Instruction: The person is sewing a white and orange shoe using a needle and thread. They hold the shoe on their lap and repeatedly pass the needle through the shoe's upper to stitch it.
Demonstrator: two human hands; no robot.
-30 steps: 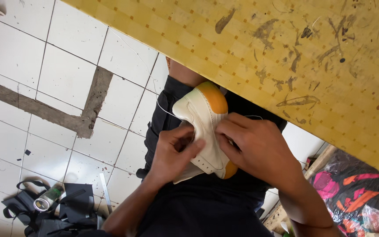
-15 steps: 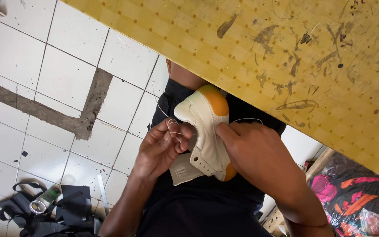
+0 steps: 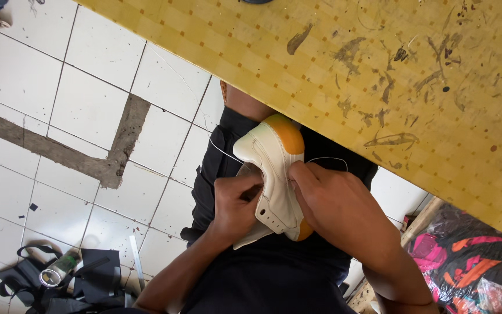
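A person is holding a white shoe with an orange sole [image 3: 274,174] on the lap, just below a stained yellow counter [image 3: 379,70]; the left hand [image 3: 236,203] is pinching its side and the right hand [image 3: 335,206] is gripping its upper, white thread [image 3: 326,159] trailing.

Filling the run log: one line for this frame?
left hand: pinching white shoe edge | right hand: gripping shoe side | thread: trailing | place: lap, under yellow table

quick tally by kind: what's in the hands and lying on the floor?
White shoe with orange sole, held by left hand and right hand: 1
White thread: 1
Black bag: 1
Can: 1
Total: 4
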